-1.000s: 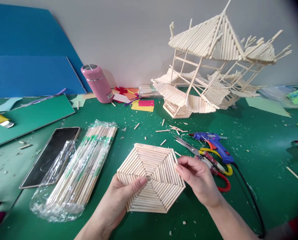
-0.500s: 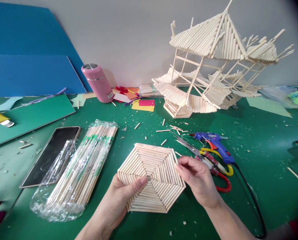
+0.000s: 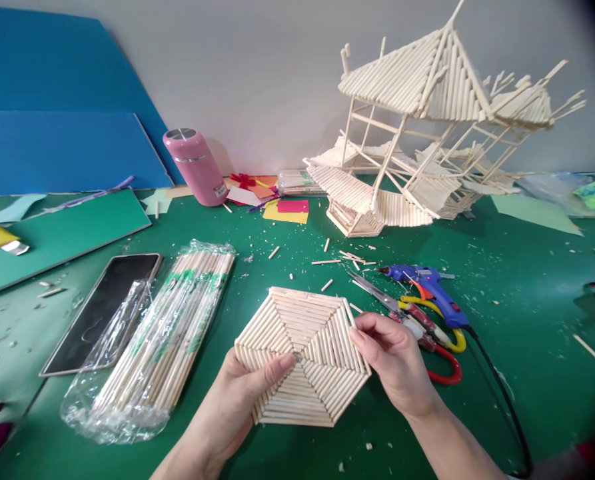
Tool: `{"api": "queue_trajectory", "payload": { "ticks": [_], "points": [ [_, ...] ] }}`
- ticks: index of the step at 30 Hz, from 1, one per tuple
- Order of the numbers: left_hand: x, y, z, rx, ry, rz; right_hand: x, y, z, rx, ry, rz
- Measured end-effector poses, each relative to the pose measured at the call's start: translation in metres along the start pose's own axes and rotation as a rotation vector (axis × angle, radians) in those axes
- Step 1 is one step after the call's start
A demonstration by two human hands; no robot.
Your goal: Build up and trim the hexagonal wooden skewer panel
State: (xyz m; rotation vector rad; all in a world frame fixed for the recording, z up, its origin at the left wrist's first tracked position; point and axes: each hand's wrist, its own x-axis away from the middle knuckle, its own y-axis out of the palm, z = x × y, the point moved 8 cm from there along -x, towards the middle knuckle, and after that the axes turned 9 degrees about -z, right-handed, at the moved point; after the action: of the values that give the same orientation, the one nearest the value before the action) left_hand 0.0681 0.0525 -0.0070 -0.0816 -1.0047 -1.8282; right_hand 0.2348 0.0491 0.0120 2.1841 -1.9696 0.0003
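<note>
A flat hexagonal panel of pale wooden sticks (image 3: 307, 393) is held above the green table, near its front middle. My left hand (image 3: 247, 387) grips the panel's left side, its thumb lying on top near the centre and its other fingers hidden beneath. At the upper right edge, my right hand (image 3: 394, 360) pinches the panel between thumb and fingers. Just beyond my right hand lie scissors with red and yellow handles (image 3: 444, 373) and a blue glue gun (image 3: 427, 283) with a black cable.
A stick-built pavilion model (image 3: 402, 160) stands at the back right. To the left lie a plastic bag of sticks (image 3: 172, 327) and a black phone (image 3: 102, 313). A pink flask (image 3: 197, 167) stands by the wall. Short stick pieces are scattered over the green table (image 3: 277, 267).
</note>
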Motion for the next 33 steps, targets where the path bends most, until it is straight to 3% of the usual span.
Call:
{"api": "queue_trajectory", "payload": {
  "ticks": [15, 24, 33],
  "points": [
    [-0.002, -0.008, -0.003, 0.062, -0.011, 0.073, -0.002, -0.001, -0.009, -0.012, -0.119, -0.001],
    [0.000, -0.009, -0.002, 0.031, 0.008, 0.097, 0.000, 0.000, -0.003, 0.074, -0.043, -0.011],
    [-0.001, -0.008, -0.002, -0.001, 0.020, 0.100, 0.000, 0.001, -0.005, 0.110, -0.083, 0.035]
  ]
}}
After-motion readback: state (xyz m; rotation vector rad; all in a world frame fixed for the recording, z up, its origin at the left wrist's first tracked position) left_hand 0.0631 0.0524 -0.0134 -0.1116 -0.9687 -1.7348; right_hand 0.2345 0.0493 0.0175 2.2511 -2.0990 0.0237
